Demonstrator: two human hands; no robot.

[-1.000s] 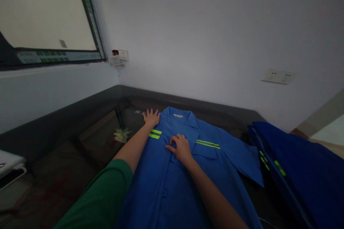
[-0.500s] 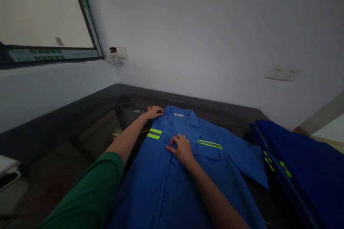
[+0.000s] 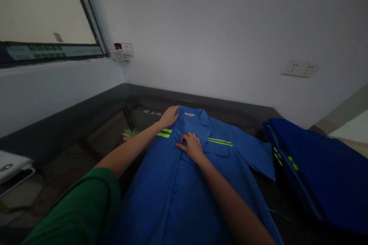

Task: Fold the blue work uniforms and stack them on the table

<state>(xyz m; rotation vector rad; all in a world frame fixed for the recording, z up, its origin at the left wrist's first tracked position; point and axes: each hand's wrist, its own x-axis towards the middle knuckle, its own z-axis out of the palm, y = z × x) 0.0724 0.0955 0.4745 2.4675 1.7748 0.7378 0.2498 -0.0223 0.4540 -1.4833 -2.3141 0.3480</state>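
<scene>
A blue short-sleeved work shirt [image 3: 189, 183] with yellow-green reflective stripes lies front up, collar away from me. My left hand [image 3: 170, 115] rests at the left side of its collar, fingers stretched over the fabric edge. At the chest, beside the front opening, my right hand [image 3: 192, 146] is closed, thumb and forefinger curled together on the cloth near the button strip. The shirt's right-hand sleeve [image 3: 260, 157] is spread out flat; the left-hand sleeve does not show.
Dark glossy table [image 3: 86, 138] under the shirt, with raised edging along the wall. Folded darker blue garments [image 3: 322, 172] are stacked at the right. A white device [image 3: 14, 164] sits at the left edge. Wall sockets [image 3: 299, 69] are above the table.
My left hand has shifted right and onto the collar, its fingers now straighter. My right hand stays at the chest. The camera view has tilted slightly.
</scene>
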